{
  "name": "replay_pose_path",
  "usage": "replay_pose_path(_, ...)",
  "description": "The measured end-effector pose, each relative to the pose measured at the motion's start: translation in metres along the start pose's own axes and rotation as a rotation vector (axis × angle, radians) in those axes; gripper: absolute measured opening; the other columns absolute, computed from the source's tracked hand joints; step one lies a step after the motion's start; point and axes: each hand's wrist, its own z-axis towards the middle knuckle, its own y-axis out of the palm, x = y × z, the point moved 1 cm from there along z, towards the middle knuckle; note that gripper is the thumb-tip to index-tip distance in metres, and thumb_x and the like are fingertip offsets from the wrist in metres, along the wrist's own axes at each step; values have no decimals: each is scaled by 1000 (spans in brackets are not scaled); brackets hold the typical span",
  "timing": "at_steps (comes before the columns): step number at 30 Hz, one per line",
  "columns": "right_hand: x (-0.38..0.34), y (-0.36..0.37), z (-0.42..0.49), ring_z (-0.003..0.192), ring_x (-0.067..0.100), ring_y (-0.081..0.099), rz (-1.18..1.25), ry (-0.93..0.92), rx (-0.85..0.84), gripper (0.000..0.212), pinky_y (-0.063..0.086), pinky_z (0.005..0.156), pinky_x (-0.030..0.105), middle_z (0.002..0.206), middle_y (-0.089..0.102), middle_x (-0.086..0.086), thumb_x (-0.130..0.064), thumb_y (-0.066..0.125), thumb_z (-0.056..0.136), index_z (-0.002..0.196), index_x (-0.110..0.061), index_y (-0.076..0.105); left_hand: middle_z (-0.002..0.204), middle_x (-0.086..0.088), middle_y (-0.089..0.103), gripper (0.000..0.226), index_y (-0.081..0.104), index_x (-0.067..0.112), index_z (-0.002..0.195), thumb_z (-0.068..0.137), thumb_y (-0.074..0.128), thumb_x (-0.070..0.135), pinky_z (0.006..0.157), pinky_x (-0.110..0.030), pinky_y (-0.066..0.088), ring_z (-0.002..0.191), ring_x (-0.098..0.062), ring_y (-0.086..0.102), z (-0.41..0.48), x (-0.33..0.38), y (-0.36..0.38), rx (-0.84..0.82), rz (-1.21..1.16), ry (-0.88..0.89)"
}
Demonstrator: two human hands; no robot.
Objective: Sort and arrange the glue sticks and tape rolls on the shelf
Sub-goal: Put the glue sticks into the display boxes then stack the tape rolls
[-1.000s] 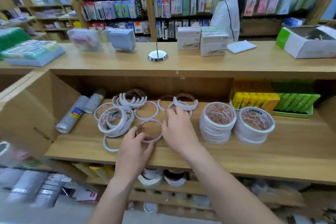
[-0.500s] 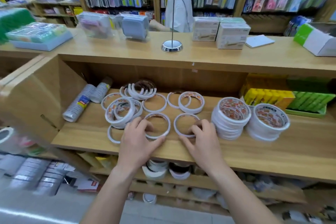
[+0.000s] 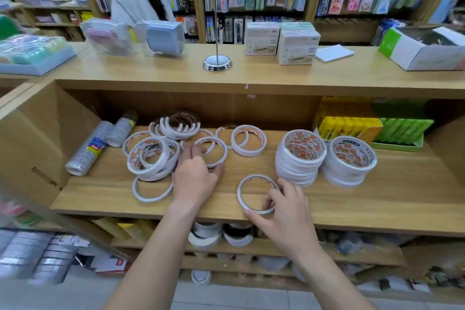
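Loose white tape rolls lie on the wooden shelf (image 3: 105, 191). My left hand (image 3: 195, 178) reaches into one thin tape roll (image 3: 214, 152), fingers inside the ring and thumb at its near rim. My right hand (image 3: 284, 209) pinches another thin tape roll (image 3: 254, 192) that lies flat near the front edge. A loose pile of rolls (image 3: 151, 156) sits left of my left hand. Two neat tape stacks (image 3: 299, 156) (image 3: 349, 158) stand to the right. Yellow glue sticks (image 3: 347, 128) and green glue sticks (image 3: 402, 131) fill boxes at the back right.
Two wrapped tape sleeves (image 3: 88, 146) lean in the shelf's left corner. On the counter above stand a chrome sign stand (image 3: 217, 63) and white boxes (image 3: 297, 44). A person (image 3: 136, 0) is behind the counter. More tape rolls (image 3: 206, 234) lie on the lower shelf.
My right hand has drawn its roll toward the shelf's front edge. My left hand has moved its roll a little farther back, so the two rolls are no longer side by side.
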Motion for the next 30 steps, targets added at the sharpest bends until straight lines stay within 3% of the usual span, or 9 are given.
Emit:
replay_pose_path(4,6,-8,-7,121,4,42,168,-34,70,47,38,100,25,126,52,-15,-67,73,67,73,-28,48,124,3,57,56,54,24,124,80,70,54,99,-36,43,121,-22,49,-13,2,-9,41,68,57)
replay_pose_path(7,4,-12,-9,122,0,41,229,-38,116,45,32,98,16,125,50,-17,-65,77,66,78,-30,50,113,11,54,49,54,33,118,77,69,55,90,-30,40,111,-15,46,-33,0,-12,-1,103,157)
replay_pose_path(12,0,-10,2,126,5,45,214,-3,132,44,42,101,29,125,51,-14,-65,77,67,86,-33,53,109,21,47,55,57,40,108,68,68,76,91,-25,36,107,-6,37,-41,-5,-11,-39,60,217)
replay_pose_path(15,0,-7,4,125,8,47,184,12,131,45,43,101,31,125,53,-13,-68,73,67,88,-34,54,107,21,50,50,62,36,101,67,74,71,90,-22,38,105,-3,41,-39,-9,-17,-17,-59,205)
replay_pose_path(19,3,-8,1,127,7,46,195,29,133,46,42,103,31,127,53,-14,-69,73,67,90,-33,54,100,15,56,31,68,27,97,85,70,55,88,-25,43,104,-10,54,-32,-9,-24,125,-73,137)
replay_pose_path(22,4,-8,2,127,7,46,195,27,125,47,43,103,32,127,52,-15,-72,70,68,90,-33,54,121,5,55,64,62,17,126,87,58,68,100,-35,44,121,-17,50,-27,-6,-24,43,-56,11)
replay_pose_path(24,5,-7,1,127,7,46,187,17,118,48,43,103,31,127,52,-14,-73,68,68,91,-33,55,131,8,49,78,53,23,137,79,61,75,104,-36,42,128,-14,44,-29,-5,-22,-36,-100,28)
replay_pose_path(27,8,-7,0,128,6,45,183,21,106,49,39,102,26,130,53,-14,-73,69,69,94,-32,57,141,13,41,78,50,37,133,67,74,73,109,-37,40,133,-10,37,-34,-11,-23,-113,-132,113)
replay_pose_path(30,8,-5,0,129,8,45,155,12,102,49,39,103,27,133,53,-12,-73,69,70,95,-33,58,139,16,46,72,55,39,125,65,76,71,108,-34,40,132,-9,39,-35,-15,-25,-138,-48,161)
